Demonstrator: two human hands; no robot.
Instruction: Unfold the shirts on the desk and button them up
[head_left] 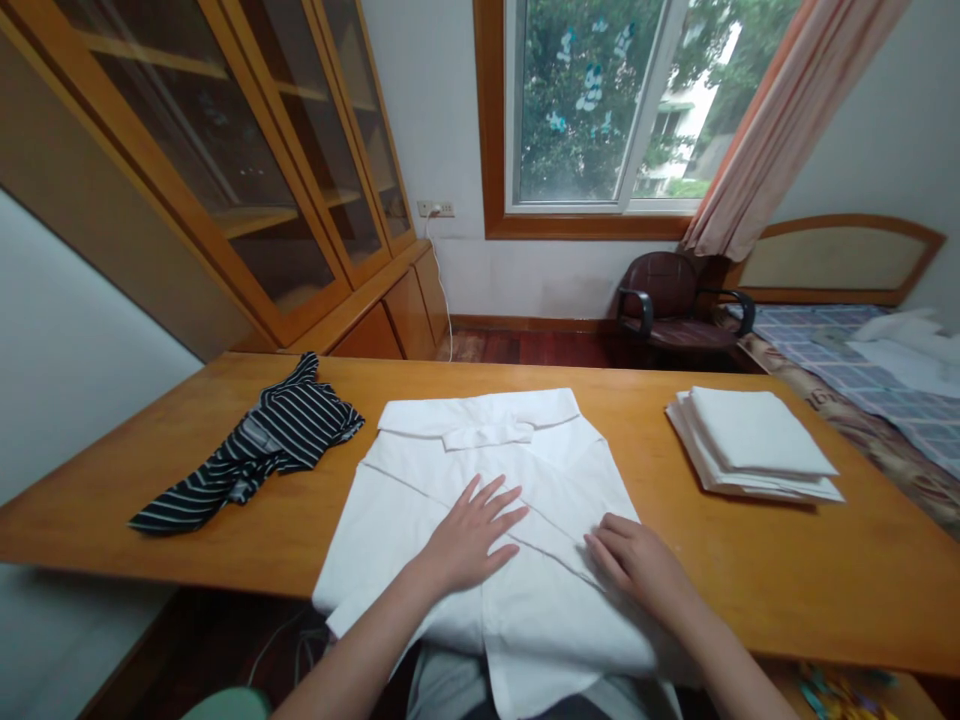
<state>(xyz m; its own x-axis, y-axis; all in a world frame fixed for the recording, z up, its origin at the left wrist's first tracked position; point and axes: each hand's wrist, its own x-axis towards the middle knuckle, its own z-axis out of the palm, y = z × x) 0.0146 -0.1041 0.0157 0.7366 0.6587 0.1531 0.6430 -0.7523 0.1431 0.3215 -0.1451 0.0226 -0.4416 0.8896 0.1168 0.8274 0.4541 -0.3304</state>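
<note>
A white garment (420,480) lies spread on the wooden table, its lower part hanging over the near edge onto the lap. Its collar band is at the far end, and a long diagonal edge crosses its middle. My left hand (470,535) rests flat on the centre of the cloth, fingers spread. Over the right side of the garment, my right hand (634,560) has its fingers bent and close together at the cloth; whether fabric is pinched between them is hidden.
A striped black-and-white cloth (289,430) lies crumpled on the table (750,570) at left. A stack of folded white cloths (757,440) sits at right. Beyond are a glass-door cabinet (360,270), an armchair (667,300) and a bed (862,340).
</note>
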